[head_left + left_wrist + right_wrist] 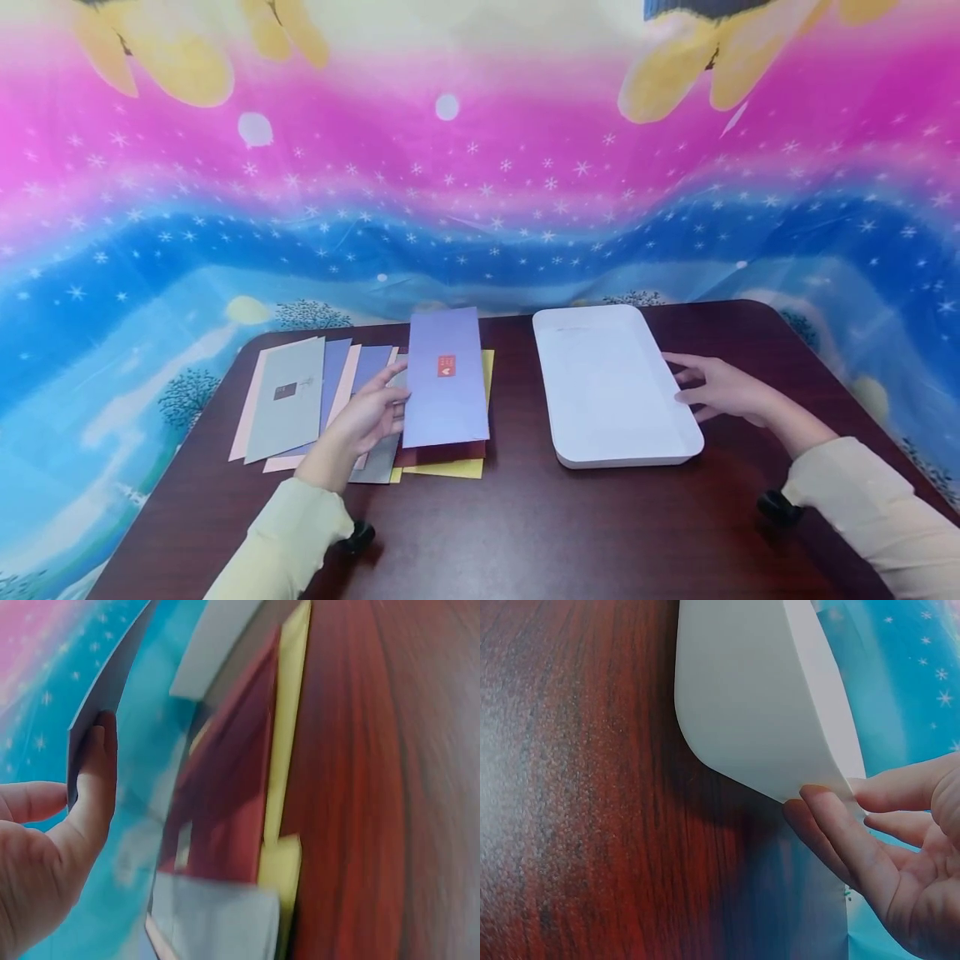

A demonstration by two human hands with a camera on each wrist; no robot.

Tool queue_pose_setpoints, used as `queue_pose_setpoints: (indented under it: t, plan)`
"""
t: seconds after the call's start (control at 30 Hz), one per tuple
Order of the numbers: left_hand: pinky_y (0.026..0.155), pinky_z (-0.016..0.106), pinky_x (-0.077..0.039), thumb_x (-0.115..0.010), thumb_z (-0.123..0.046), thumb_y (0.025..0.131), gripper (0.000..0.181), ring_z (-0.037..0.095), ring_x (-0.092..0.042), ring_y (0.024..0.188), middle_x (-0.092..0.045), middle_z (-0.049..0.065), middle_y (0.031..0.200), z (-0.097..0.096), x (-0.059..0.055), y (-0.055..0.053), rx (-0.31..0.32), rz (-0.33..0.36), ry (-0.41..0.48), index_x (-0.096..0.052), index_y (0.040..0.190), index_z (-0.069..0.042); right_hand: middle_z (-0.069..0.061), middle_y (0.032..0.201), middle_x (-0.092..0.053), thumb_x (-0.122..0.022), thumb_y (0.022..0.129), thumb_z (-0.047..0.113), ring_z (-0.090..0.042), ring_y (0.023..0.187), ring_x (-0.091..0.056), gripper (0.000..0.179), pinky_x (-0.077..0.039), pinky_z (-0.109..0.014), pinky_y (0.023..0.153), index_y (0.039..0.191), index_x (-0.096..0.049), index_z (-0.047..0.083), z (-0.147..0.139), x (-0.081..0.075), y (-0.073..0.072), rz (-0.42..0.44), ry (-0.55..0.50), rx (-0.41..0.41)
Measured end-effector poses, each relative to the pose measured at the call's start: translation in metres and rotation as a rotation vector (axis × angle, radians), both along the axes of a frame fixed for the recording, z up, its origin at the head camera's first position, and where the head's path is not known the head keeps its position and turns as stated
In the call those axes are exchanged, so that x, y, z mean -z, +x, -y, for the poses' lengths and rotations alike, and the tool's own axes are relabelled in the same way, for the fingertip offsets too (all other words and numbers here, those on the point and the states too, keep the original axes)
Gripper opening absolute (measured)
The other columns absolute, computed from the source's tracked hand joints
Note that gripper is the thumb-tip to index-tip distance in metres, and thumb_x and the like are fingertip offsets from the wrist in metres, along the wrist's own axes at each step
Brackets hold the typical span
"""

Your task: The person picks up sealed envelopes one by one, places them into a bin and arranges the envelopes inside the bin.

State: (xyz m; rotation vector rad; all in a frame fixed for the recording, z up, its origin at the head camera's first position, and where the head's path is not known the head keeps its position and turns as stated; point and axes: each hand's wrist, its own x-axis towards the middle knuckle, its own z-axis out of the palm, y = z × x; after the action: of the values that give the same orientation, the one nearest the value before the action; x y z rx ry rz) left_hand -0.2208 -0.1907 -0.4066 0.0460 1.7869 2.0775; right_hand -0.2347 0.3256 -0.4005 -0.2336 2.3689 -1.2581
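Note:
A lavender envelope (446,408) with a small red label is held up above the pile. My left hand (375,417) pinches it by its left edge; in the left wrist view, the thumb and a finger (34,801) lie on opposite faces of the envelope (112,682). Beneath it lie a dark red envelope (225,772) and a yellow one (450,469). My right hand (723,387) is at the right side of a white tray (615,383), and its fingertips (821,796) pinch the rim in the right wrist view.
Left of the held envelope, several overlapping envelopes lie fanned out, a grey one (288,408) uppermost at the far left. Everything is on a dark wood table (525,533). A printed cloth (480,167) hangs behind the table's far edge.

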Motion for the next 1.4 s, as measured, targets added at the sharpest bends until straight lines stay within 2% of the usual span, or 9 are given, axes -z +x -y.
queue_pose_setpoints:
  t: [0.2, 0.37, 0.53, 0.73, 0.87, 1.0, 1.17, 1.4]
  plan:
    - [0.083, 0.037, -0.057, -0.034, -0.001, 0.106, 0.064, 0.019, -0.067, 0.102, -0.06, 0.013, 0.127, -0.028, -0.003, -0.005, 0.023, 0.018, 0.047, -0.012, 0.164, -0.012, -0.043, 0.135, -0.044, -0.066, 0.098, 0.002, -0.04, 0.109, -0.065, 0.081, -0.06, -0.048, 0.079, 0.158, -0.013, -0.012, 0.001, 0.001, 0.001, 0.012, -0.002, 0.007]
    - [0.083, 0.036, -0.057, -0.035, 0.0, 0.105, 0.064, 0.019, -0.067, 0.101, -0.062, 0.012, 0.126, -0.053, -0.005, -0.012, 0.067, 0.018, 0.116, -0.013, 0.164, -0.01, -0.042, 0.133, -0.046, -0.066, 0.097, 0.002, -0.039, 0.109, -0.065, 0.08, -0.061, -0.048, 0.079, 0.158, -0.014, -0.011, 0.003, -0.001, 0.002, 0.001, 0.007, 0.014]
    - [0.081, 0.034, -0.057, -0.037, 0.002, 0.104, 0.065, 0.019, -0.066, 0.099, -0.06, 0.012, 0.127, -0.077, -0.01, -0.016, 0.103, 0.05, 0.169, -0.014, 0.164, -0.011, -0.041, 0.133, -0.046, -0.065, 0.098, 0.002, -0.039, 0.109, -0.065, 0.079, -0.061, -0.048, 0.079, 0.158, -0.015, -0.01, 0.003, -0.002, 0.002, -0.001, 0.014, 0.021]
    - [0.077, 0.032, -0.056, -0.037, 0.005, 0.103, 0.067, 0.018, -0.064, 0.095, -0.059, 0.008, 0.116, -0.107, -0.015, -0.024, 0.134, 0.086, 0.202, -0.016, 0.164, -0.014, -0.041, 0.132, -0.047, -0.065, 0.097, 0.001, -0.038, 0.108, -0.065, 0.079, -0.061, -0.048, 0.079, 0.157, -0.015, -0.011, 0.0, -0.004, 0.004, -0.008, 0.008, 0.022]
    - [0.075, 0.031, -0.056, -0.039, 0.009, 0.1, 0.071, 0.019, -0.063, 0.096, -0.058, 0.012, 0.123, -0.125, -0.015, -0.028, 0.13, 0.101, 0.197, -0.017, 0.164, -0.015, -0.041, 0.133, -0.047, -0.065, 0.098, 0.001, -0.038, 0.107, -0.065, 0.079, -0.061, -0.048, 0.078, 0.158, -0.016, -0.011, 0.0, -0.004, 0.004, -0.008, 0.012, 0.032]
    - [0.082, 0.035, -0.054, -0.042, 0.013, 0.095, 0.079, 0.02, -0.061, 0.1, -0.053, 0.021, 0.14, -0.141, -0.012, -0.03, 0.149, 0.108, 0.179, -0.016, 0.164, -0.014, -0.04, 0.131, -0.05, -0.065, 0.097, -0.001, -0.037, 0.105, -0.066, 0.079, -0.061, -0.048, 0.078, 0.157, -0.016, -0.012, 0.002, -0.003, 0.004, -0.012, 0.008, 0.034]
    - [0.099, 0.048, -0.047, -0.042, 0.016, 0.091, 0.082, 0.022, -0.061, 0.101, -0.043, 0.026, 0.152, -0.161, -0.007, -0.03, 0.184, 0.128, 0.165, -0.015, 0.164, -0.013, -0.037, 0.127, -0.055, -0.065, 0.097, -0.002, -0.034, 0.103, -0.068, 0.078, -0.061, -0.047, 0.076, 0.157, -0.017, -0.011, 0.003, -0.003, 0.003, -0.02, -0.003, 0.034]
    - [0.105, 0.055, -0.044, -0.043, 0.016, 0.091, 0.081, 0.024, -0.062, 0.101, -0.051, 0.025, 0.145, -0.181, 0.001, -0.027, 0.205, 0.129, 0.15, -0.017, 0.163, -0.012, -0.037, 0.126, -0.055, -0.065, 0.096, -0.003, -0.033, 0.101, -0.068, 0.077, -0.061, -0.046, 0.076, 0.157, -0.018, -0.012, 0.003, -0.002, 0.004, -0.02, -0.014, 0.04]
